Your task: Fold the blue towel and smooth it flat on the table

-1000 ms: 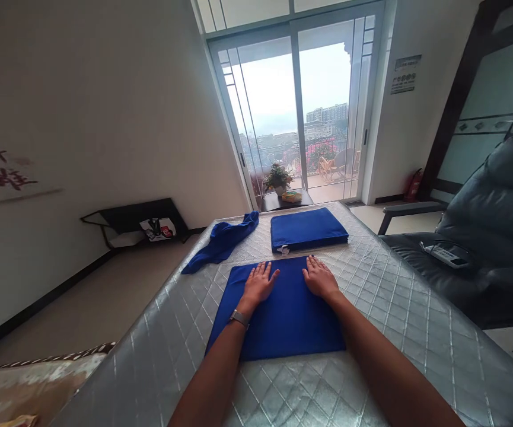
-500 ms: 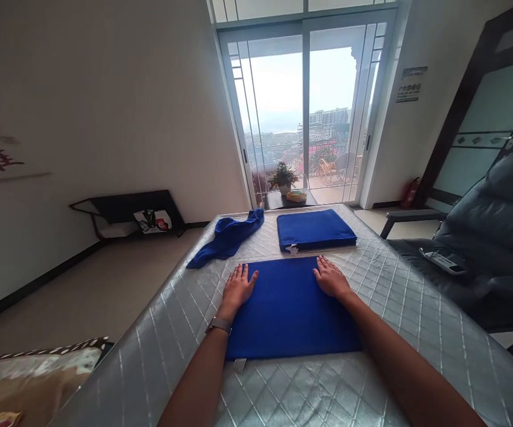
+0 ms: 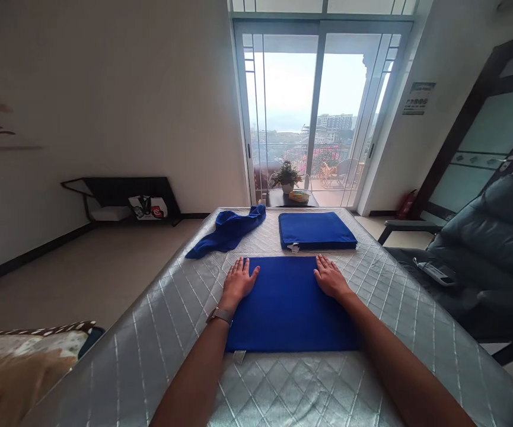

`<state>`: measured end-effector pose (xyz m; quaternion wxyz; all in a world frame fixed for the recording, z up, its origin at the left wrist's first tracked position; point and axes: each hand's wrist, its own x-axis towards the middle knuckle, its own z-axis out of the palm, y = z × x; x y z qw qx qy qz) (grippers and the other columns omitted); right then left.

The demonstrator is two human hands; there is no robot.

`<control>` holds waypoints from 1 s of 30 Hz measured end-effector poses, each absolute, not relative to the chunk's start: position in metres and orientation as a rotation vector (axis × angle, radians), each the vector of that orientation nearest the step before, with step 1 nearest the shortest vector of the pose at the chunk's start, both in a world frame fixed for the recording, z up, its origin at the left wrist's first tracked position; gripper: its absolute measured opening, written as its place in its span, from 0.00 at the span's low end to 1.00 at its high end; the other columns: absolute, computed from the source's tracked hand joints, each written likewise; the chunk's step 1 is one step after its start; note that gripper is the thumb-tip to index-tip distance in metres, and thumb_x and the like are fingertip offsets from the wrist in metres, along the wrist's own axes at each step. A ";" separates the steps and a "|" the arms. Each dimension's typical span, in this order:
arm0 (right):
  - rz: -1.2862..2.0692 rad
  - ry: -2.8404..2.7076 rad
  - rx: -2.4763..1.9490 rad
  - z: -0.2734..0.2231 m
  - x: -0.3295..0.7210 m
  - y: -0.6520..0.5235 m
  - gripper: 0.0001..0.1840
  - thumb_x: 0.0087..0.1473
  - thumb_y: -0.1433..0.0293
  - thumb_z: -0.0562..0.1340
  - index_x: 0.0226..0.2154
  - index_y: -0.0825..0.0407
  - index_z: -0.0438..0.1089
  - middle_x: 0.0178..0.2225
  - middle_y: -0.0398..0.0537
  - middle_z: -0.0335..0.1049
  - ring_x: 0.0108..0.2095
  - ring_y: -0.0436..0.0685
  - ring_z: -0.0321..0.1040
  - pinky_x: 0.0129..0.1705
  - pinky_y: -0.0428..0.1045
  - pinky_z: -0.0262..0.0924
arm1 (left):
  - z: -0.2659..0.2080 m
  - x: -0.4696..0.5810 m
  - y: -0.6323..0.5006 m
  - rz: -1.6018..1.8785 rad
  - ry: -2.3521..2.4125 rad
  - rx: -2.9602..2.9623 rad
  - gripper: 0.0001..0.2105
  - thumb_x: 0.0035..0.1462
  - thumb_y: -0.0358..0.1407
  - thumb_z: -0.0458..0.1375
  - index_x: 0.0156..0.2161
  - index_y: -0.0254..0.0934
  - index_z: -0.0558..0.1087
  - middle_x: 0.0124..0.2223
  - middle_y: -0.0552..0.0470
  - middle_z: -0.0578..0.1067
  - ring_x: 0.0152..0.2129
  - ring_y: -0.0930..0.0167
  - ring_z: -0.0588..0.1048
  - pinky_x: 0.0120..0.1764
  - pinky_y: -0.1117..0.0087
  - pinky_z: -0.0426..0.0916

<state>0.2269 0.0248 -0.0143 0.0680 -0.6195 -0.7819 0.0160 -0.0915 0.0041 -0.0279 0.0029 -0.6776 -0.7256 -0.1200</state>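
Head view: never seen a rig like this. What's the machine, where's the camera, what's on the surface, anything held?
There's no machine: these are a person's bare hands, seen by a camera worn on the head, looking forward and down.

The left hand, with a band on its wrist, and the right hand lie with fingers extended near the far corners of a flat blue cloth. Neither hand grips anything.

The cloth lies on a silver quilted surface. Beyond it are a neat blue stack on the right and a crumpled blue cloth on the left.
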 end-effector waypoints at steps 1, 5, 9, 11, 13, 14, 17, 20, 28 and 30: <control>0.107 -2.352 -1.884 -0.015 0.228 0.027 0.36 0.65 0.60 0.39 0.69 0.62 0.44 0.71 0.54 0.37 0.71 0.56 0.32 0.70 0.55 0.30 | -0.027 -0.091 0.004 -0.373 -2.281 -2.129 0.39 0.66 0.56 0.34 0.68 0.27 0.54 0.71 0.35 0.51 0.67 0.58 0.52 0.66 0.57 0.47; 0.178 -2.342 -1.898 -0.018 0.232 0.031 0.38 0.65 0.56 0.38 0.69 0.62 0.43 0.72 0.55 0.37 0.71 0.56 0.30 0.70 0.55 0.29 | -0.026 -0.091 0.004 -0.364 -2.284 -2.127 0.38 0.66 0.56 0.34 0.68 0.27 0.54 0.71 0.36 0.51 0.68 0.59 0.51 0.66 0.56 0.47; 0.179 -2.315 -1.920 -0.019 0.232 0.031 0.39 0.65 0.55 0.37 0.69 0.62 0.42 0.71 0.55 0.37 0.71 0.56 0.31 0.70 0.54 0.29 | -0.027 -0.091 0.004 -0.361 -2.286 -2.122 0.37 0.66 0.56 0.34 0.68 0.27 0.54 0.71 0.35 0.51 0.67 0.59 0.52 0.66 0.57 0.47; 0.172 -2.300 -1.928 -0.020 0.231 0.031 0.39 0.65 0.55 0.38 0.69 0.63 0.42 0.71 0.56 0.37 0.71 0.56 0.32 0.70 0.54 0.29 | -0.028 -0.091 0.004 -0.372 -2.280 -2.120 0.37 0.66 0.55 0.34 0.68 0.27 0.55 0.70 0.35 0.52 0.67 0.59 0.52 0.66 0.57 0.47; 0.173 -2.294 -1.928 -0.020 0.231 0.031 0.39 0.66 0.55 0.38 0.69 0.64 0.42 0.71 0.56 0.37 0.71 0.56 0.33 0.70 0.54 0.29 | -0.029 -0.092 0.004 -0.383 -2.270 -2.118 0.37 0.66 0.55 0.34 0.68 0.27 0.55 0.70 0.36 0.52 0.67 0.59 0.53 0.66 0.57 0.47; 0.177 -2.291 -1.928 -0.020 0.231 0.030 0.39 0.66 0.55 0.38 0.69 0.64 0.42 0.71 0.56 0.37 0.71 0.57 0.33 0.70 0.54 0.30 | -0.030 -0.092 0.005 -0.386 -2.266 -2.119 0.37 0.66 0.55 0.34 0.68 0.28 0.55 0.70 0.36 0.52 0.67 0.59 0.53 0.66 0.56 0.47; 0.180 -2.289 -1.926 -0.020 0.231 0.031 0.39 0.66 0.55 0.38 0.69 0.64 0.43 0.71 0.56 0.37 0.71 0.57 0.34 0.70 0.54 0.30 | -0.031 -0.093 0.006 -0.392 -2.260 -2.122 0.37 0.66 0.55 0.35 0.68 0.27 0.55 0.70 0.35 0.53 0.67 0.58 0.53 0.66 0.56 0.47; 0.180 -2.289 -1.924 -0.019 0.231 0.031 0.38 0.66 0.55 0.39 0.69 0.63 0.43 0.71 0.56 0.37 0.71 0.57 0.34 0.70 0.53 0.30 | -0.032 -0.094 0.007 -0.383 -2.257 -2.124 0.37 0.66 0.55 0.34 0.68 0.28 0.55 0.70 0.35 0.53 0.67 0.59 0.53 0.66 0.56 0.48; 0.206 -2.256 -1.918 -0.019 0.231 0.029 0.39 0.65 0.55 0.40 0.69 0.64 0.43 0.71 0.56 0.38 0.71 0.57 0.35 0.70 0.53 0.30 | -0.031 -0.093 0.007 -0.372 -2.252 -2.119 0.36 0.67 0.54 0.36 0.67 0.27 0.55 0.70 0.35 0.54 0.67 0.59 0.54 0.66 0.56 0.48; 0.223 -2.242 -1.922 -0.019 0.231 0.029 0.39 0.65 0.55 0.40 0.69 0.64 0.43 0.71 0.56 0.38 0.71 0.57 0.35 0.70 0.52 0.29 | -0.030 -0.093 0.007 -0.376 -2.264 -2.114 0.36 0.67 0.54 0.36 0.67 0.28 0.55 0.70 0.35 0.53 0.67 0.59 0.54 0.66 0.57 0.49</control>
